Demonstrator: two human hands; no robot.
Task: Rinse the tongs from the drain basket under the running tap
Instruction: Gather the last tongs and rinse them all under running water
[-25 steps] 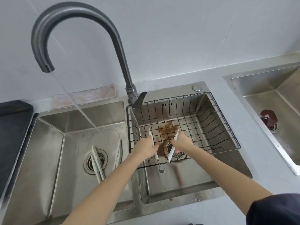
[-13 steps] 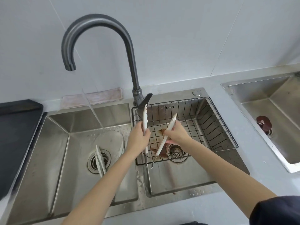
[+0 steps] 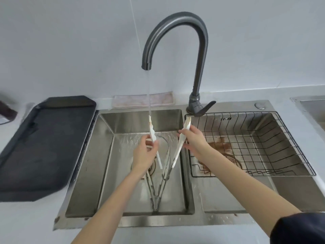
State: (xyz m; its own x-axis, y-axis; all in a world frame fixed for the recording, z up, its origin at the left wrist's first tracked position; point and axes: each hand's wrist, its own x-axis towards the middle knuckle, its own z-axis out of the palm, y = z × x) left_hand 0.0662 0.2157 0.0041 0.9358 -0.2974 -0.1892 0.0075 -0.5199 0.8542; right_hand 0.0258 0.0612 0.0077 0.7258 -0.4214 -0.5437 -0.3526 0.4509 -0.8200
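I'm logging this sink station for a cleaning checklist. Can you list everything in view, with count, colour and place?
tongs: one held pair, white, spread under the tap
second tongs: one, metal, on left basin floor
tap: one, dark grey, running into left basin
sink: one, steel, two basins
drain basket: one, black wire, in right basin
tray: one, black, left counter
cloth: one, pinkish, behind sink
left hand: holds one tong arm
right hand: holds the other
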